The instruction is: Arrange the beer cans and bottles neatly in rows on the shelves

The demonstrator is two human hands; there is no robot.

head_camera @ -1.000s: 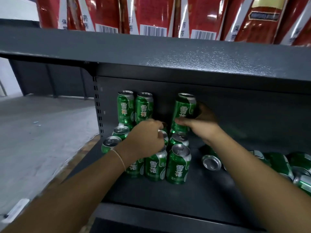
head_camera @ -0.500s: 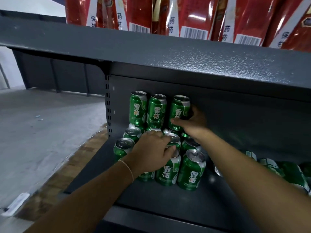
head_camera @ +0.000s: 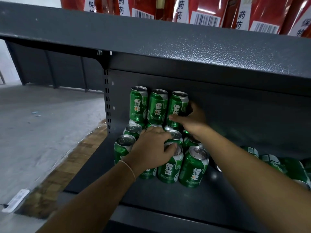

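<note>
Several green beer cans stand in rows at the left end of a dark grey shelf (head_camera: 168, 199). Three more stand stacked on top at the back. My right hand (head_camera: 191, 120) grips the rightmost top can (head_camera: 177, 106), thumb on its front, fingers behind it. My left hand (head_camera: 151, 148) lies on the tops of the lower cans, fingers spread over a front-row can (head_camera: 170, 167) and the one behind it. Another front can (head_camera: 193, 167) stands free to the right. Several loose cans (head_camera: 276, 163) lie on their sides at the right, partly hidden by my right forearm.
The upper shelf (head_camera: 168, 41) overhangs close above the stacked cans and carries red packets (head_camera: 210, 9) with barcodes. A slotted upright (head_camera: 107, 105) bounds the shelf on the left. Beyond it are a concrete floor (head_camera: 42, 123) and a white power strip (head_camera: 15, 200).
My right hand has brought the top can left and upright, beside the other two stacked cans. My left hand has settled flatter on the lower cans' tops. The camera moved closer.
</note>
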